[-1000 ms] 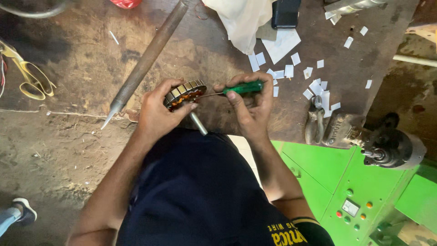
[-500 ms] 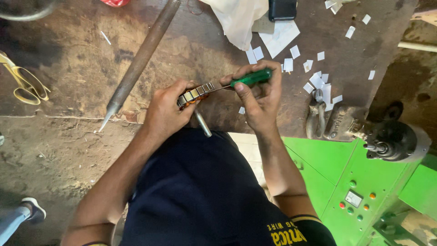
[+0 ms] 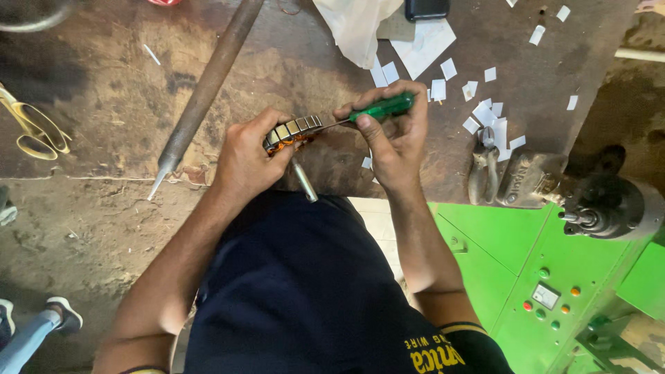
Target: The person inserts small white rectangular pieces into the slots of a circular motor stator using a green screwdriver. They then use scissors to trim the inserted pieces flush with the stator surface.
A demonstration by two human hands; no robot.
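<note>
My left hand (image 3: 244, 158) grips a small round motor core (image 3: 294, 130) with a metal rim and orange copper windings, held over the worn wooden bench. A short steel shaft (image 3: 304, 180) sticks down from it toward my lap. My right hand (image 3: 395, 135) holds a screwdriver by its green handle (image 3: 382, 107), and the thin blade points left, with its tip at the core's rim.
A long steel rod (image 3: 206, 86) with a pointed tip lies diagonally on the bench. Yellow-handled scissors (image 3: 29, 128) rest at the left edge. White paper scraps (image 3: 485, 114), white cloth (image 3: 353, 28) and a dark phone (image 3: 426, 8) lie beyond my hands. A green machine (image 3: 547, 277) stands at right.
Both hands stay on the motor core and the screwdriver. The core has tilted a little between frames, and the screwdriver blade has stayed against its rim.
</note>
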